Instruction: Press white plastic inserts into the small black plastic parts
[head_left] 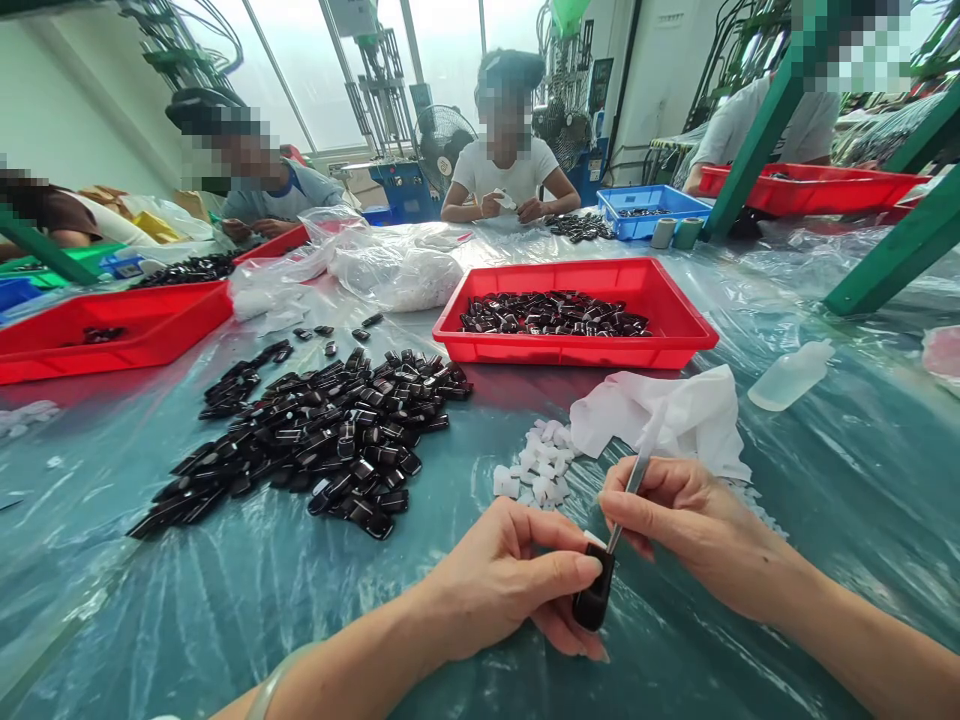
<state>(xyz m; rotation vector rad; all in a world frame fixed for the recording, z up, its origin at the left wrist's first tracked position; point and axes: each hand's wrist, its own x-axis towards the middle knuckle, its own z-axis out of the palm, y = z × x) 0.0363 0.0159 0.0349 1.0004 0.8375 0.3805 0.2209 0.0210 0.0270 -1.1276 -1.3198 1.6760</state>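
My left hand (517, 580) is closed on a small glossy black plastic part (595, 592), pinched between thumb and fingers, with a bit of white at its upper edge. Between the thumb and fingers of my right hand (686, 515) is a slim metal tool that looks like tweezers (636, 472). Its lower tip meets the top of the black part. Just beyond my hands lie a small heap of white pieces (538, 462) and a crumpled white cloth (667, 410). To the left spreads a large pile of similar black parts (322, 430).
A red tray (574, 352) of black parts stands ahead, another red tray (120, 345) at left. A clear bottle (791, 376) lies right, near green posts (896, 245). Plastic sheeting covers the table. Across it, co-workers (510, 165) sit near a blue tray (652, 205).
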